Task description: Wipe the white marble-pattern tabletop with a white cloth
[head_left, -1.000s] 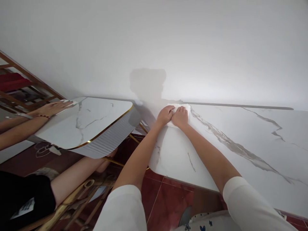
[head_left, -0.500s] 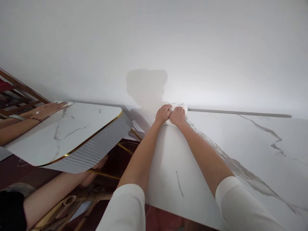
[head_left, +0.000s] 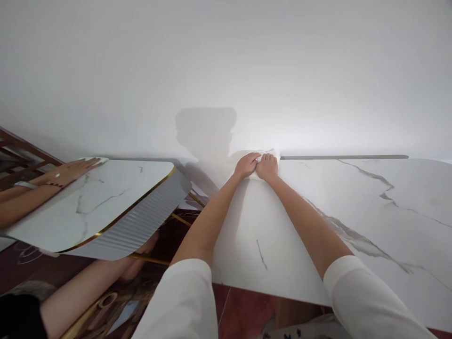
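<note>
Centre of frame: my left hand [head_left: 246, 165] and right hand [head_left: 267, 167], fingers curled in, hold a crumpled white cloth [head_left: 253, 176] against the white grey-veined table [head_left: 423, 193]. Probably light, limp; best gripped mid-bunch.

Your sleeves [head_left: 190, 294] are white, like the wipe [head_left: 276, 154]. Your surface [head_left: 314, 188] is white with grey marble veins; the neighbouring surface [head_left: 109, 181] shares them, edged in gold.
</note>
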Motion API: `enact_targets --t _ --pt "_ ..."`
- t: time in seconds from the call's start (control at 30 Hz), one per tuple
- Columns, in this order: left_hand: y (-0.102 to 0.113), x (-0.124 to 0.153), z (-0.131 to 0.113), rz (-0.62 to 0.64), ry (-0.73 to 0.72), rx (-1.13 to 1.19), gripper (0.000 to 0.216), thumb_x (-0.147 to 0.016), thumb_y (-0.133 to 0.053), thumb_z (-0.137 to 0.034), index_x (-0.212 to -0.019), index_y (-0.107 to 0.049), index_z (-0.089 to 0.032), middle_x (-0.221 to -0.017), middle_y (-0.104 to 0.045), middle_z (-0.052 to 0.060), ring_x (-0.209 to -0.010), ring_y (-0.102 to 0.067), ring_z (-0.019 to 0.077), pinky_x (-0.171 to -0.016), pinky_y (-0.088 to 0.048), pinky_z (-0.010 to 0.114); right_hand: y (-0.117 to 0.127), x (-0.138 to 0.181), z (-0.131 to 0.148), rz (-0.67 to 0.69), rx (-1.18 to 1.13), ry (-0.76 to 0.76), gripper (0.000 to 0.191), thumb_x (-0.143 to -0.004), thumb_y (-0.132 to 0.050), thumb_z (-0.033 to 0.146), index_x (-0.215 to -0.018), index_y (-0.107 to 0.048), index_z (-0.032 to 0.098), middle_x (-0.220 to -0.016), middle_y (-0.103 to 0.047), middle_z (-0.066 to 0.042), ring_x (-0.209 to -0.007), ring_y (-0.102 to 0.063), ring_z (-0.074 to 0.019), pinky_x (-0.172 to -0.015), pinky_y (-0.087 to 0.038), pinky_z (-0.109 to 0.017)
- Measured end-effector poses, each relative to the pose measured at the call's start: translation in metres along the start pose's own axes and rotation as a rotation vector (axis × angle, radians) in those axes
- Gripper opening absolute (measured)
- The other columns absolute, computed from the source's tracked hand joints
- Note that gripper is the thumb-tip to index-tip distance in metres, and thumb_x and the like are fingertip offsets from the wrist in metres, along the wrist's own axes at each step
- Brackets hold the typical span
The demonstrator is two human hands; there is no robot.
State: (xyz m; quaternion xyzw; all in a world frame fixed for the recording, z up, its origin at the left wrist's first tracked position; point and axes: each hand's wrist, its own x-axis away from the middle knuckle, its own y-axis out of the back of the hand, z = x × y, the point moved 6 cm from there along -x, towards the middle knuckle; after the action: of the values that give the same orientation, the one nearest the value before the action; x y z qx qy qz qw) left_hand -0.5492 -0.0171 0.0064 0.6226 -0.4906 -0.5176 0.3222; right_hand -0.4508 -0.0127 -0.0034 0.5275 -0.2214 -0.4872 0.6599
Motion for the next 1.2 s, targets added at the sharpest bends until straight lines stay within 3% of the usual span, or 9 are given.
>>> enact_targets --t 0.4,1.03,1.2 --pt "0.011 0.043 -0.012 -0.009 -0.087 0.015 0.05 -0.087 -0.033 -0.019 -0.129 -0.059 -0.019 -0.137 -0.061 0.005 -0.129 -0.053 0.02 -0.113 -0.041 0.036 0.007 0.045 0.015 -0.005 0.013 -0.021 0.058 -0.098 -0.027 0.021 -0.15 -0.031 -0.006 -0.158 -0.032 -0.022 -0.147 -0.027 -0.0331 -0.118 -0.021 -0.044" --pt "0.049 0.165 -0.031 -0.016 -0.112 -0.059 0.05 -0.09 -0.03 -0.026 -0.131 -0.057 -0.016 -0.14 -0.058 0.008 -0.134 -0.049 0.021 -0.117 -0.035 0.037 0.014 0.154 0.07 -0.012 -0.05 0.041 0.059 -0.097 -0.029 0.023 -0.149 -0.035 -0.004 -0.157 -0.033 -0.023 -0.147 -0.027 -0.0324 -0.119 -0.022 -0.048" --pt "0.059 0.199 -0.039 -0.023 -0.054 -0.096 0.049 -0.092 -0.031 -0.028 -0.133 -0.056 -0.017 -0.141 -0.058 0.007 -0.134 -0.049 0.0211 -0.115 -0.037 0.037 0.016 0.183 0.082 0.052 -0.068 0.076 0.059 -0.098 -0.029 0.022 -0.149 -0.031 -0.007 -0.158 -0.029 -0.024 -0.149 -0.023 -0.0321 -0.12 -0.018 -0.047"
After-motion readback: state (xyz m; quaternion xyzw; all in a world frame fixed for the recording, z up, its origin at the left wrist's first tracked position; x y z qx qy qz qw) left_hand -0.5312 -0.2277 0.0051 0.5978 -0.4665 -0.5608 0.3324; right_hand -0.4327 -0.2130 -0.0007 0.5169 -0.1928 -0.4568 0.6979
